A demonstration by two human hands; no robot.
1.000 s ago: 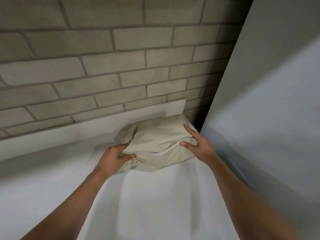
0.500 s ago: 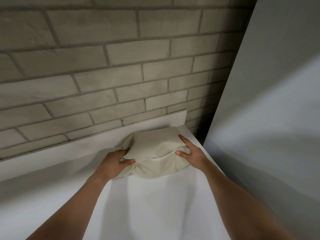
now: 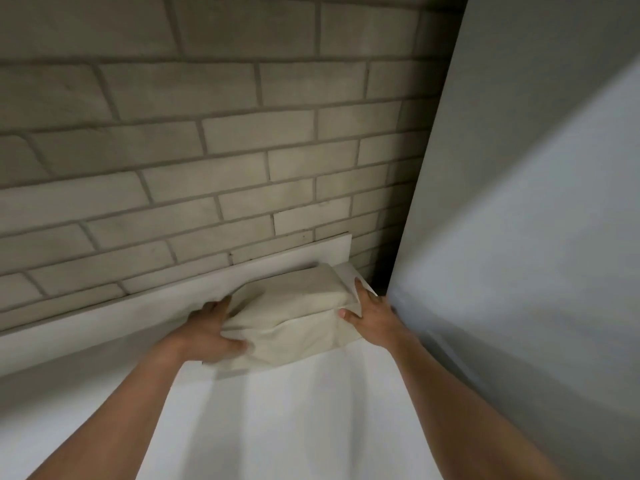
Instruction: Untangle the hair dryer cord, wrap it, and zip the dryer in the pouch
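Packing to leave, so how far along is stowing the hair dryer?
Looks nearly done: no dryer or cord shows, and the cream pouch bulges, full. In hand: left hand grips its left end, right hand presses its right end, on the white counter. Left: confirming the zip, unclear here.

The pouch (image 3: 294,317) is placed at the far right corner of the counter (image 3: 311,410), just before the upstand (image 3: 138,317) that is run along the counter's back edge; whether its underside is rested on the counter or held just above it cannot be told. Behind the upstand the brick wall (image 3: 242,150) is set; to the right of the counter a flat panel (image 3: 519,237) is stood, with a narrow gap left between it and the wall. The pouch's left end is gripped by the left hand (image 3: 211,330), thumb before and fingers behind; against its right end the right hand (image 3: 369,313) is laid, between pouch and panel.
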